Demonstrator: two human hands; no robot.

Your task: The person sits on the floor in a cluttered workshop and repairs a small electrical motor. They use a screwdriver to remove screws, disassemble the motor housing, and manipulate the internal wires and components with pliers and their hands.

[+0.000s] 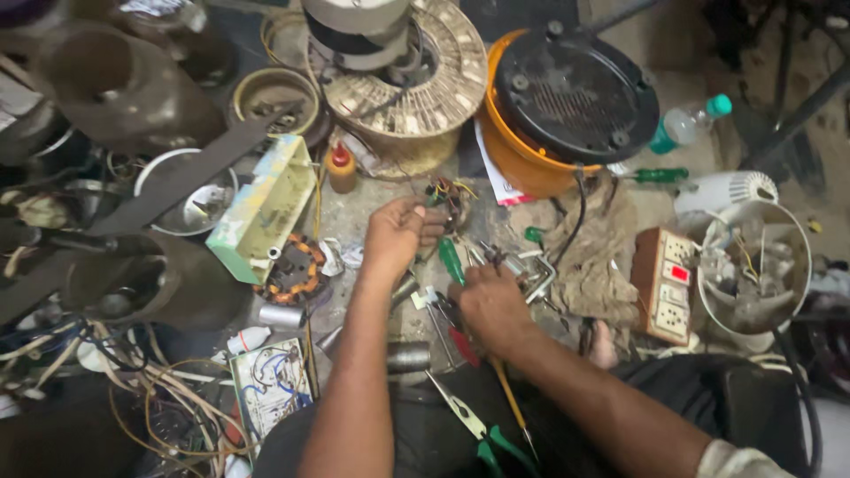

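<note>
Green-handled pliers (478, 434) nearest, hands (443, 265) hemmed by tools, wired part (449, 196) gripped

The scene is lit unevenly: the middle, around the hands (443, 265), is moderately bright under soft overhead light, while the left side and the upper right corner are sunk in deep shadow. Mild glare is seen on the white fan housing (753, 265). Slight softness is noticed throughout, and straight lines are bent towards the edges.
</note>
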